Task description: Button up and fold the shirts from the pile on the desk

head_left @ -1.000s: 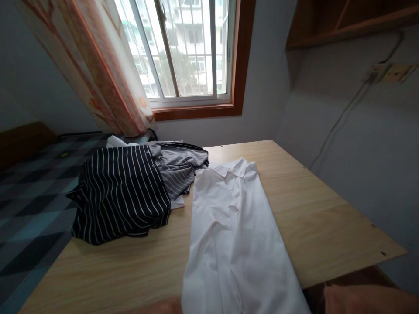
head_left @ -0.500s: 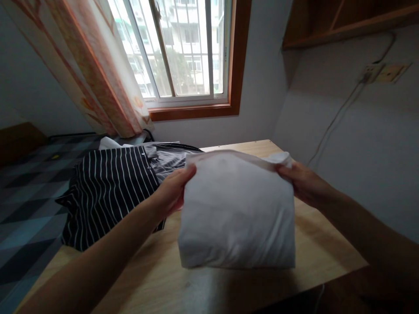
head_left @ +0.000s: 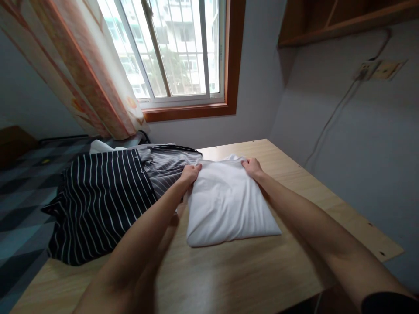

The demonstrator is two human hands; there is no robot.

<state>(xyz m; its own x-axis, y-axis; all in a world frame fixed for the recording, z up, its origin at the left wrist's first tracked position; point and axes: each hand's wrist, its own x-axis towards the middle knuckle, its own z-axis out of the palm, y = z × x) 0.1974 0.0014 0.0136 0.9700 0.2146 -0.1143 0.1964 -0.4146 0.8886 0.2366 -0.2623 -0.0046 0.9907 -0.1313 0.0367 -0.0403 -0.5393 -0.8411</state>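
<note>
A white shirt lies folded in half on the wooden table, its fold edge toward me. My left hand is closed on the shirt's far left corner. My right hand grips the far right corner, fingers curled into the cloth. Both arms stretch forward over the table. Just left of the white shirt lies a heap of striped clothes: a black shirt with white stripes and a grey striped one partly under it.
A bed with a checked blue and grey cover stands left of the table. Behind are a window with a patterned curtain, a wall socket with a cable and a wooden shelf at the upper right.
The long white shirt was lifted from its near end and folded in half. It has been laid flat, both hands now at its far edge.
</note>
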